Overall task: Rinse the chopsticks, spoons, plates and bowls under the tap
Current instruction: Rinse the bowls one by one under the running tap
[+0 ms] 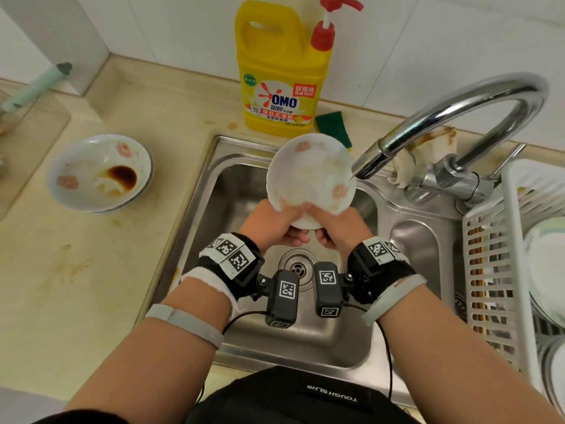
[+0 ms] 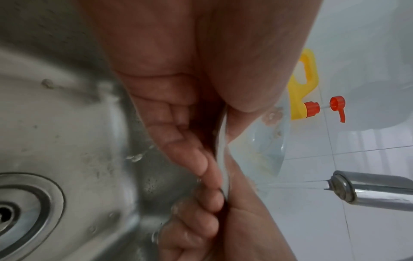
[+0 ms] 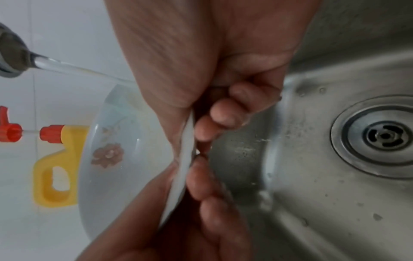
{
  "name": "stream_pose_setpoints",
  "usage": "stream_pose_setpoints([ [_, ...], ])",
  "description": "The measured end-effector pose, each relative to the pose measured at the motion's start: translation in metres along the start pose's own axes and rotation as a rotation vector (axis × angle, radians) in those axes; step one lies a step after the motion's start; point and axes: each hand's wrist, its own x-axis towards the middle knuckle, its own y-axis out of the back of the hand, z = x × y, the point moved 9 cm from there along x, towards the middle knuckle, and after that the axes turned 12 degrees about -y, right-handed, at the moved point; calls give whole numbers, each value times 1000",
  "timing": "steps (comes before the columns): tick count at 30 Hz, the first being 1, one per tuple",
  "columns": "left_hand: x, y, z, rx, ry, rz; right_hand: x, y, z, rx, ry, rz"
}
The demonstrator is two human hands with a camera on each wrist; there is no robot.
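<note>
A white bowl with pink flowers [image 1: 310, 172] is held tilted over the steel sink [image 1: 235, 185], its inside facing the tap spout [image 1: 371, 162]. Water runs from the spout [image 3: 13, 58] onto the bowl [image 3: 116, 141]. My left hand [image 1: 275, 223] and right hand [image 1: 334, 226] both pinch the bowl's near rim, thumbs inside and fingers behind. In the left wrist view the bowl [image 2: 266, 141] shows edge-on between thumb and fingers [image 2: 194, 159]. Dirty bowls [image 1: 99, 172] with brown sauce sit stacked on the counter at the left.
A yellow detergent bottle [image 1: 279, 71] with a red pump and a green sponge [image 1: 334, 127] stand behind the sink. A white rack [image 1: 501, 258] at the right holds plates and chopsticks. A stained cloth [image 1: 428, 151] hangs behind the tap. The drain [image 1: 298, 267] lies below my wrists.
</note>
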Motion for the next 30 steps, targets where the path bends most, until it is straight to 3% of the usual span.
stream_pose_setpoints([
  [16,-2,9,9,196,11,-58,9,35,-31,-382,39,135],
  [21,1,19,12,255,-2,-42,9,27,-25,-386,170,47],
  [30,2,21,13,377,-46,-59,6,24,-33,-437,144,19],
])
